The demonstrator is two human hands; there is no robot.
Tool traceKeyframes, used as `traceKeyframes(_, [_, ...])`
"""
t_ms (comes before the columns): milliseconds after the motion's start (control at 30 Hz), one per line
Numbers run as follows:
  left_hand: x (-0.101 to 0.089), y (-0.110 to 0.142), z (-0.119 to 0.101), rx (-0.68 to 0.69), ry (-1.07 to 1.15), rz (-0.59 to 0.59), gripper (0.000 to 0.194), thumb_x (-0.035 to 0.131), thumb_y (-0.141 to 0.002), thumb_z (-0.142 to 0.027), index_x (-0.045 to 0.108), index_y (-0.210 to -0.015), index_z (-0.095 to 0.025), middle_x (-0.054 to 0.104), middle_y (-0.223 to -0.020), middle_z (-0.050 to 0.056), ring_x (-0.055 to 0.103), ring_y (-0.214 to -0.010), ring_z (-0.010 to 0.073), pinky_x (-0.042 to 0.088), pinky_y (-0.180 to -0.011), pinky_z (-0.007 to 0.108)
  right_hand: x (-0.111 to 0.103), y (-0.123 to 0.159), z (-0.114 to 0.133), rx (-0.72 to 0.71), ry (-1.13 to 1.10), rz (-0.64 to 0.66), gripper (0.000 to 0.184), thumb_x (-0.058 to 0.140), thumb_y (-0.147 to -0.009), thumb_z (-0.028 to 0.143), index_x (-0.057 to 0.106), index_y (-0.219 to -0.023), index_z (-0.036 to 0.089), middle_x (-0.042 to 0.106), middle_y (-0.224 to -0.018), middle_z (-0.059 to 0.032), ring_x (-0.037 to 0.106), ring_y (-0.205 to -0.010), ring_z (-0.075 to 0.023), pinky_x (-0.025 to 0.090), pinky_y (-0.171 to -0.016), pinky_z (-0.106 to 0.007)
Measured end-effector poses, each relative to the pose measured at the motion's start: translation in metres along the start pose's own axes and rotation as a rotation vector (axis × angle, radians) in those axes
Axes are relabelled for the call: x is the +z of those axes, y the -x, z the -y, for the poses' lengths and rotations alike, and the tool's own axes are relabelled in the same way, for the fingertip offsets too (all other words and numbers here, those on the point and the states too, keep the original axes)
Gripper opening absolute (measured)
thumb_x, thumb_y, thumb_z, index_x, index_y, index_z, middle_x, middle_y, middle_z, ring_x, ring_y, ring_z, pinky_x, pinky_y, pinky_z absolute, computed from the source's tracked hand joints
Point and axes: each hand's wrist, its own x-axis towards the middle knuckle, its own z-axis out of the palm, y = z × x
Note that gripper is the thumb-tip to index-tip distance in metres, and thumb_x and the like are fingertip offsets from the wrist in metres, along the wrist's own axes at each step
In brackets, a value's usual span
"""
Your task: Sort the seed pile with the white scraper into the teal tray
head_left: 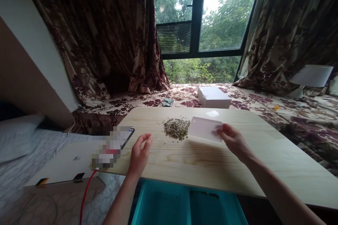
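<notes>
A thin, pale plastic sheet (204, 130) with rounded corners is gripped at its right edge by my right hand (232, 139), between thumb and fingers. Its left edge reaches a loose pile of small greenish-brown grains (176, 129) mixed with whitish ones, spread on the light wooden tabletop (169, 167). My left hand (140, 153) hovers over the table's left side, left of the pile. Its fingers are loosely curled, with a gap beside the thumb and nothing visible in it. Under the table's front edge sits a turquoise two-part tray (161, 204), partly hidden by the tabletop.
A phone or tablet (128, 137), partly blurred out, lies at the table's left edge with a red cable (86, 193). Beside it is a white box (71, 158) on the bed. Another white box (214, 97) and a lamp (313, 76) stand on the window ledge.
</notes>
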Motion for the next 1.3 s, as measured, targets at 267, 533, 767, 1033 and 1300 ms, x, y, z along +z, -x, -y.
traceKeyframes(267, [0.0004, 0.0001, 0.0002, -0.005, 0.005, -0.003, 0.042, 0.06, -0.076, -0.052, 0.065, -0.1, -0.017, 0.069, -0.102, 0.009, 0.061, -0.106, 0.0244, 0.042, -0.096, 0.036, 0.0026, -0.0043, -0.0001, -0.036, 0.049, 0.022, 0.038, 0.066, -0.069, 0.055, 0.061, -0.082, 0.02, 0.073, -0.089, -0.0105, 0.069, -0.085, -0.0247, 0.052, -0.078, -0.038])
traceKeyframes(533, [0.001, 0.001, -0.0029, -0.006, 0.003, 0.001, 0.041, 0.06, -0.077, -0.052, 0.065, -0.099, -0.018, 0.069, -0.102, 0.008, 0.06, -0.106, 0.0246, 0.041, -0.097, 0.037, 0.0034, -0.0035, 0.0015, -0.011, 0.062, 0.04, 0.033, 0.065, -0.068, 0.05, 0.06, -0.082, 0.02, 0.073, -0.088, -0.0101, 0.068, -0.083, -0.0232, 0.052, -0.078, -0.038])
traceKeyframes(767, [0.0003, -0.0011, 0.0024, -0.002, 0.007, -0.001, 0.043, 0.061, -0.076, -0.052, 0.065, -0.1, -0.017, 0.069, -0.103, 0.009, 0.061, -0.106, 0.0247, 0.041, -0.098, 0.038, -0.001, -0.0028, 0.0033, -0.023, 0.107, 0.027, 0.023, 0.061, -0.072, 0.043, 0.059, -0.078, 0.021, 0.072, -0.083, -0.0077, 0.067, -0.082, -0.0223, 0.051, -0.076, -0.035])
traceKeyframes(1033, [0.0004, 0.0, 0.0018, -0.012, 0.005, -0.001, 0.042, 0.06, -0.077, -0.052, 0.065, -0.1, -0.018, 0.069, -0.104, 0.009, 0.06, -0.107, 0.0246, 0.041, -0.097, 0.036, 0.0064, -0.0064, 0.001, -0.022, 0.082, 0.04, 0.016, 0.059, -0.072, 0.035, 0.056, -0.075, 0.021, 0.068, -0.08, -0.0062, 0.066, -0.08, -0.0212, 0.051, -0.075, -0.035])
traceKeyframes(1300, [0.0, 0.0, 0.0014, -0.004, 0.007, -0.002, 0.041, 0.06, -0.077, -0.052, 0.065, -0.1, -0.018, 0.069, -0.103, 0.008, 0.06, -0.107, 0.0242, 0.042, -0.096, 0.035, 0.0034, -0.0046, 0.0058, -0.014, 0.1, 0.047, 0.013, 0.058, -0.071, 0.033, 0.056, -0.075, 0.021, 0.068, -0.078, -0.0053, 0.065, -0.079, -0.0207, 0.05, -0.076, -0.034])
